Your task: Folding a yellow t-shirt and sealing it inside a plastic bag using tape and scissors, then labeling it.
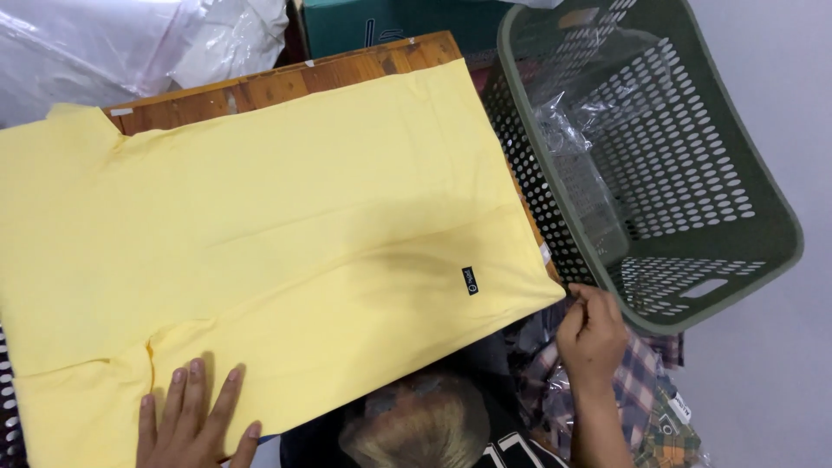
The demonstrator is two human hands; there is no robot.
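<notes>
My left hand [195,425] presses flat, fingers spread, on the yellow shirt [277,234]; my right hand [592,334] pinches its corner beside the green basket [754,199], wooden surface [286,82] beneath.

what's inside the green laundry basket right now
The green basket holds only a crumpled clear plastic bag lying against its left wall. Its perforated floor shows bare elsewhere; whatever lies beneath the bag is covered.

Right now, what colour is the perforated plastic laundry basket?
Olive green, the perforated plastic laundry basket; clearest in the head view.

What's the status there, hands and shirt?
Left hand flat on yellow shirt. Right hand pinching the shirt's corner. Green basket beside table.
</notes>
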